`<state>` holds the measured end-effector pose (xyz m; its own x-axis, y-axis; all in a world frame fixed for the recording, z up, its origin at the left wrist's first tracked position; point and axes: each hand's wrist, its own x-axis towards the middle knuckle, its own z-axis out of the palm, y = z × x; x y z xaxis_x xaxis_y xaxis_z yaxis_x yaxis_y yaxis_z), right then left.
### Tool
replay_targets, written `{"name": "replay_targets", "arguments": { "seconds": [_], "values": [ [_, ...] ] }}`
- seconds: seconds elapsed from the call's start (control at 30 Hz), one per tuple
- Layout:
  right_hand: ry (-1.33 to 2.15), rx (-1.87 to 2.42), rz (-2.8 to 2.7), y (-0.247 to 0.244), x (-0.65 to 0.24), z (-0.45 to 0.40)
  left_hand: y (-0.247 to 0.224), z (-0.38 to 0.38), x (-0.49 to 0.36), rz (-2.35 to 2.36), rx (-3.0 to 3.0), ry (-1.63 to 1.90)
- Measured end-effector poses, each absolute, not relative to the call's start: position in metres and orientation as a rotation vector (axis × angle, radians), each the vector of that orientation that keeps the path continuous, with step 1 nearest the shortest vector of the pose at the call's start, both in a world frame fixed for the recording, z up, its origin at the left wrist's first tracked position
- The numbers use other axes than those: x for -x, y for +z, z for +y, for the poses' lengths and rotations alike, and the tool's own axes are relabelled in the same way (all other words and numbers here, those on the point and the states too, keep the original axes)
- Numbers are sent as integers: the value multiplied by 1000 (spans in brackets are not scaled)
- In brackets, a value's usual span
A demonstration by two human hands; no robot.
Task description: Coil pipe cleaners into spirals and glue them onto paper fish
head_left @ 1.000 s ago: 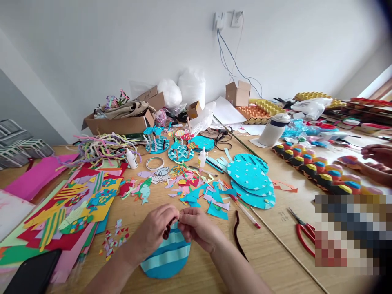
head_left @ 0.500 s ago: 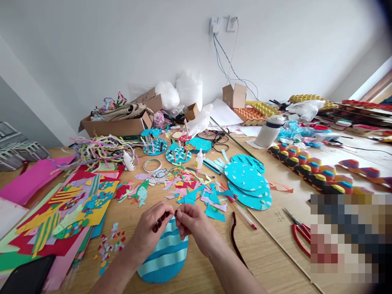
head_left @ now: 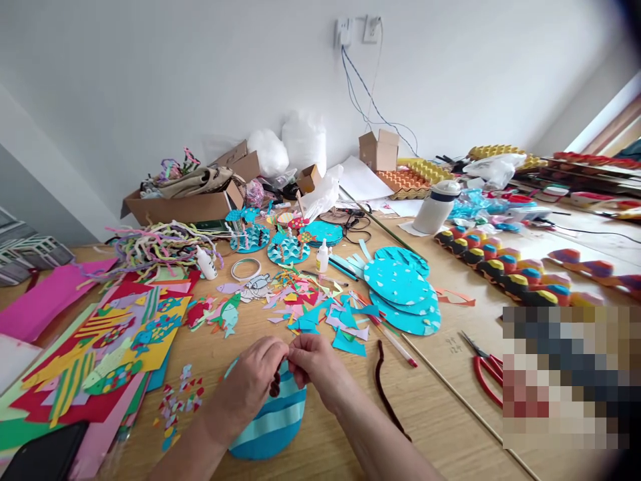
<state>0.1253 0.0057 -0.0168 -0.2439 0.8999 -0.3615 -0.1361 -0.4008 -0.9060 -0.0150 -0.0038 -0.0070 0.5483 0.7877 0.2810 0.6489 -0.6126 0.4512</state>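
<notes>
My left hand (head_left: 256, 374) is closed on a brown pipe cleaner (head_left: 275, 385), whose coiled part shows below the fingers. Right beside it, fingertips nearly touching, my right hand (head_left: 314, 364) pinches the same piece, though its end is hidden by the fingers. Both hands hover over a blue oval disc (head_left: 273, 437) with pale wavy paper strips across it. A second brown pipe cleaner (head_left: 384, 391) lies loose on the table to the right of my right forearm.
Blue paper scraps (head_left: 349, 342) lie just beyond my hands, and spotted blue discs (head_left: 400, 286) are stacked to the right. Red-handled scissors (head_left: 485, 374) and a long thin stick (head_left: 451, 387) lie at right. Paper fish sheets (head_left: 115, 327) cover the left, near a black phone (head_left: 47, 454).
My left hand has turned and shifted slightly right, so the coiled pipe cleaner now hangs lower, more over the disc. My right hand keeps its pinch. The camera view has shifted a little.
</notes>
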Motion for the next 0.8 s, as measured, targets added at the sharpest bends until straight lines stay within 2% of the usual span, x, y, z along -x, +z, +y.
{"name": "replay_targets", "arguments": {
  "seconds": [0.17, 0.33, 0.5, 0.8],
  "values": [
    [1778, 1199, -1016, -16, -129, 8, 1, -2, 14, 1143, -2477, 695],
    [1740, 1166, -1079, -10, -132, 8, 3, 1, 14, 1225, -2171, 855],
    [1646, 1209, -1198, -13, -129, 8, -5, -1, 13, 1321, -1833, 865],
    [1634, 1222, -1430, -11, -143, 8, -6, -2, 11, 1272, -1764, 773]
  ]
}}
